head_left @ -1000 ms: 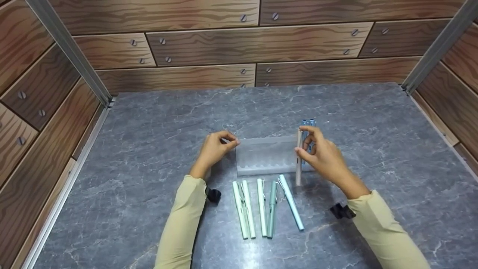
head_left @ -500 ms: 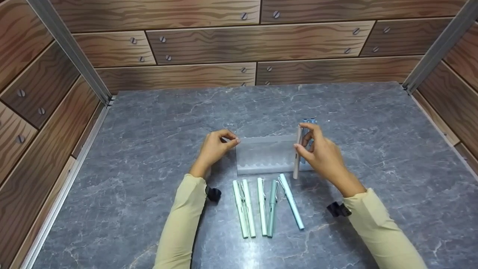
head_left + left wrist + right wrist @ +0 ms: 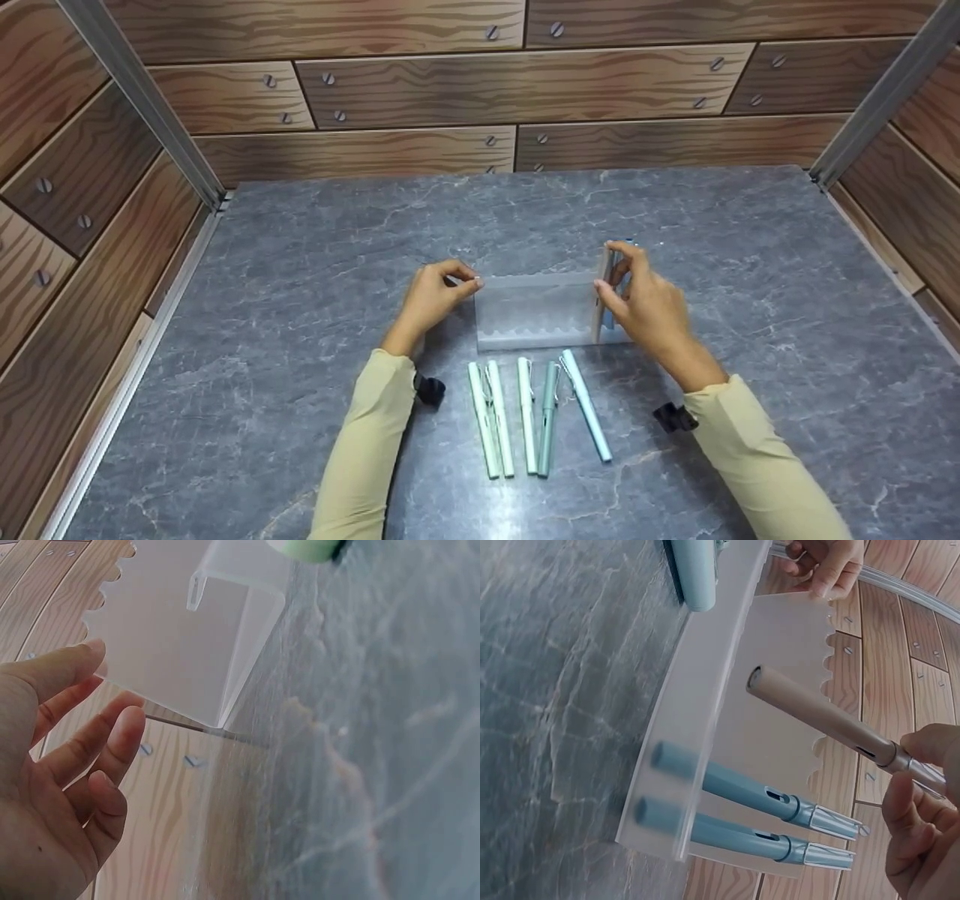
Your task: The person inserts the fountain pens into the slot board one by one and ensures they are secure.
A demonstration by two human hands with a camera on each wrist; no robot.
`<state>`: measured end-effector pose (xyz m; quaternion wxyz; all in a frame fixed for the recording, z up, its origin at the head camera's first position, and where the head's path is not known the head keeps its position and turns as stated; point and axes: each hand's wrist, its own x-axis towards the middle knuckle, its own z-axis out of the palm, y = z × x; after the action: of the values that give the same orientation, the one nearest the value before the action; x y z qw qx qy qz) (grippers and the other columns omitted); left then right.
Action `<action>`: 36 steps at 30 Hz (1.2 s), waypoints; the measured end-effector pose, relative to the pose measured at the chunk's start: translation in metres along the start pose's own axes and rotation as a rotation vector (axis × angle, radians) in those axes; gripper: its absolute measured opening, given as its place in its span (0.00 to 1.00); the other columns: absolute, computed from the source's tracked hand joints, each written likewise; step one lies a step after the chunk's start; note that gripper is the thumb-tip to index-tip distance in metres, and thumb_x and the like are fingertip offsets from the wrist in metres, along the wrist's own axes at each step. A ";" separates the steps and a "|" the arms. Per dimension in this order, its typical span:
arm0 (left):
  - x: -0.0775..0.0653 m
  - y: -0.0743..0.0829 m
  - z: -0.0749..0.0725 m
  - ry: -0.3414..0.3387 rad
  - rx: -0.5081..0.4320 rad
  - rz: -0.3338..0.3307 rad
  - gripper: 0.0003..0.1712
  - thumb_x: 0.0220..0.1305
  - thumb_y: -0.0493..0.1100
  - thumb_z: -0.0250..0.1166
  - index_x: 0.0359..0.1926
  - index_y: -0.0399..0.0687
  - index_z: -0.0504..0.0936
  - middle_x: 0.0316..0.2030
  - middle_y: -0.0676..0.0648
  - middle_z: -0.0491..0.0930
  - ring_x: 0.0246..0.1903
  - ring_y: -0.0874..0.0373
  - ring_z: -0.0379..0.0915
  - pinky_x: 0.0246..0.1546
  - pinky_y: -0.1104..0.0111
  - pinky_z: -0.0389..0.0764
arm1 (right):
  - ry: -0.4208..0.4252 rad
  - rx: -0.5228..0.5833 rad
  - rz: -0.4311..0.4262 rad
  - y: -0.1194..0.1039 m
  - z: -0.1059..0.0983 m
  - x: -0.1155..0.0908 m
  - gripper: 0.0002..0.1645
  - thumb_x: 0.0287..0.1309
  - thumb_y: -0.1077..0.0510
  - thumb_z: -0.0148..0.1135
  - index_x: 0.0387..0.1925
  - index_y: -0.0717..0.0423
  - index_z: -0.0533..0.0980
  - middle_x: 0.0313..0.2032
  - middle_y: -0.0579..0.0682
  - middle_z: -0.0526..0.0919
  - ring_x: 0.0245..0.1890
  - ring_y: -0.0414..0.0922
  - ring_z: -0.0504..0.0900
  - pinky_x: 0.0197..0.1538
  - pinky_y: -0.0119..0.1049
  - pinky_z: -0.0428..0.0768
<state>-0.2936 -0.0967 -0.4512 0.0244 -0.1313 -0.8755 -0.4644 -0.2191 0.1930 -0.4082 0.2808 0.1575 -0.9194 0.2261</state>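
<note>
My left hand [image 3: 435, 300] pinches the upper left corner of a frosted clear pen stand [image 3: 532, 304], whose top and front edges are notched. Thumb and fingers of my right hand [image 3: 654, 311] hold a beige pen [image 3: 817, 712] near its capped upper end. This pen stands nearly upright in front of the stand's right part; in the right wrist view its lower end is above the front ledge, apart from it. Two blue pens [image 3: 742, 791] lean side by side in the stand's right-end slots, partly hidden behind my right hand in the head view.
In front of the stand lie several loose pens: light green ones [image 3: 527, 416] at left, a darker green pen [image 3: 547, 420], and a slanted light blue pen [image 3: 586, 405]. The grey marbled table [image 3: 300, 247] is bordered by wood-patterned walls [image 3: 517, 90].
My right hand has moved slightly forward with the beige pen, bringing its lower end from in front of the stand to over the front ledge. My left hand stays at the corner.
</note>
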 end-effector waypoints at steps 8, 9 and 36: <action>-0.001 -0.001 0.000 -0.008 0.001 -0.009 0.08 0.58 0.48 0.70 0.34 0.50 0.86 0.35 0.50 0.86 0.30 0.58 0.79 0.29 0.71 0.76 | 0.065 -0.049 -0.030 0.002 0.008 0.000 0.31 0.58 0.58 0.67 0.59 0.52 0.62 0.31 0.53 0.81 0.15 0.45 0.73 0.17 0.37 0.66; -0.001 0.000 -0.001 -0.008 0.002 -0.009 0.08 0.58 0.48 0.70 0.34 0.50 0.86 0.35 0.50 0.86 0.30 0.58 0.79 0.29 0.71 0.76 | 0.071 -0.055 -0.035 0.003 0.009 0.000 0.31 0.58 0.57 0.66 0.59 0.52 0.62 0.31 0.54 0.81 0.15 0.45 0.73 0.17 0.38 0.66; 0.000 -0.001 0.000 -0.006 -0.005 0.014 0.08 0.57 0.47 0.70 0.33 0.49 0.86 0.35 0.49 0.87 0.28 0.58 0.79 0.28 0.72 0.75 | 0.101 -0.104 -0.044 0.013 0.024 0.001 0.30 0.58 0.55 0.66 0.58 0.51 0.61 0.28 0.56 0.81 0.14 0.50 0.74 0.15 0.43 0.70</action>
<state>-0.2943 -0.0975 -0.4520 0.0249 -0.1388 -0.8735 -0.4659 -0.2358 0.1921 -0.4294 0.3397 0.1512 -0.9108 0.1793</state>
